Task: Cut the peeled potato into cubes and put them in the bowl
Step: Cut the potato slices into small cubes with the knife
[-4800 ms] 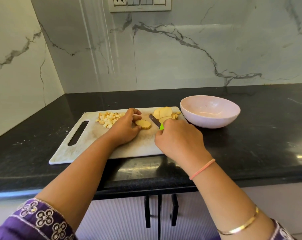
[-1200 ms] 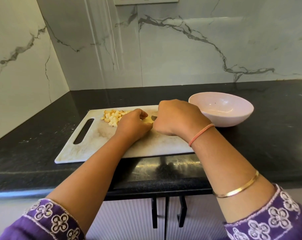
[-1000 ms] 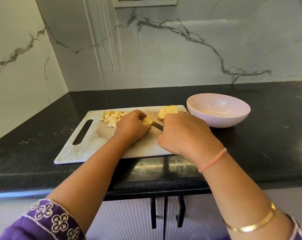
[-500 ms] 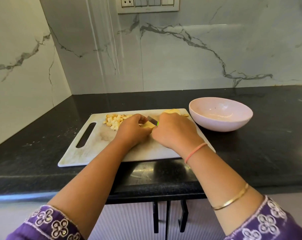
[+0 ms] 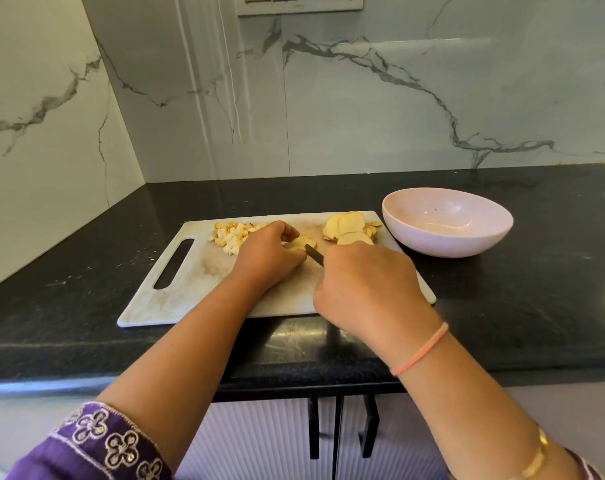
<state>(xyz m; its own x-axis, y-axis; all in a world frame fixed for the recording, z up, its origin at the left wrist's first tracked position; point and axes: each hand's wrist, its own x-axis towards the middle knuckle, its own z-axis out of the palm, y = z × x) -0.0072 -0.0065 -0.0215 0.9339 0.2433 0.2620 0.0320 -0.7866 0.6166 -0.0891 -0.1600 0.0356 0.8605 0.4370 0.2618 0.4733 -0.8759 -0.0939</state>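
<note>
Two hands work over one white cutting board point(image 5: 197, 282) that lies on the black countertop point(image 5: 519, 299). The left hand point(image 5: 266, 258) has its fingers curled down, and their tips hold one potato slice point(image 5: 299, 243) flat against the board. The right hand point(image 5: 367, 289) is closed round the handle of one knife point(image 5: 314, 254). The handle is hidden inside the fist, so only the dark blade shows. It sticks out past the right knuckles, and its tip touches the slice just beside the left fingertips.

The potato lies in three lots, all on the board. One is the slice under the left fingertips. One is a heap of cubes point(image 5: 231, 235), just beyond the left knuckles on the side away from the knife; the cubes are too small and too crowded to count. The third is a stack of slices point(image 5: 351, 228) beyond the right hand's fingers, near the board's far right corner; the slices overlap too much to count.

One pale pink bowl point(image 5: 415, 244) stands on the countertop just off the board's right edge, on the far side of the right hand from the left fingers. It is near the stack and well apart from the cubes.

The board has one handle slot, to the left of the left hand. The right arm wears two bands: a pink thread point(image 5: 422, 351) at the wrist and a gold bangle point(image 5: 536, 455) further up. Two black cabinet handles point(image 5: 314, 427) hang below the counter edge.
</note>
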